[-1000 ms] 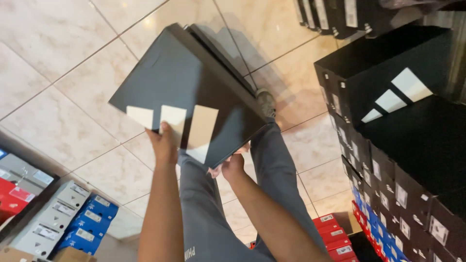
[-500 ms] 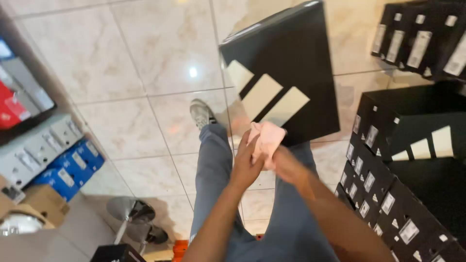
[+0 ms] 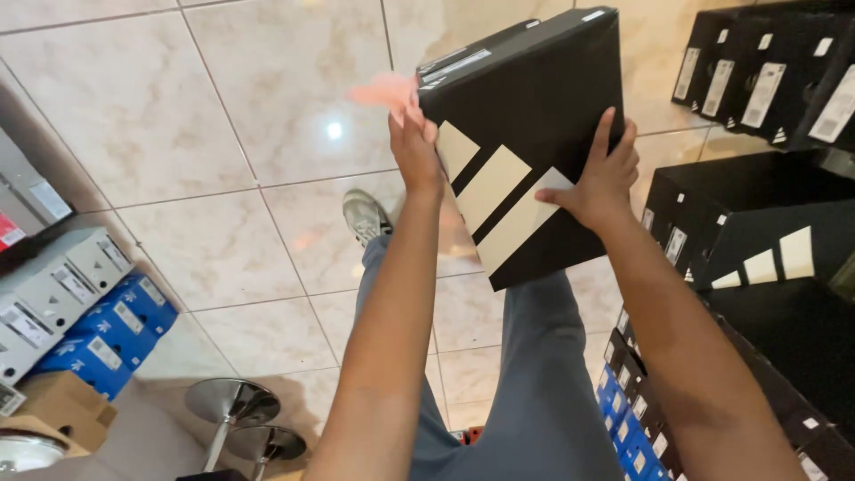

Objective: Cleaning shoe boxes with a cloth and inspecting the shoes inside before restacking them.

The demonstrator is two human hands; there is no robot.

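I hold a shoebox (image 3: 525,134) out before me, my left hand (image 3: 415,147) at its left edge, my right hand (image 3: 601,178) on its lid. Stacked shoeboxes (image 3: 766,80) stand to my right, more boxes (image 3: 80,303) to my left, stool bases (image 3: 233,414) below them.

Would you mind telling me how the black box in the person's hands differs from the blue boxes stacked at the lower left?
The black shoebox is held up, tilted, between the left hand and right hand; the blue boxes lie stacked low by the floor. The black shoebox bears three pale stripes on its lid; the blue boxes show small white end labels. Both are rectangular cardboard shoeboxes.
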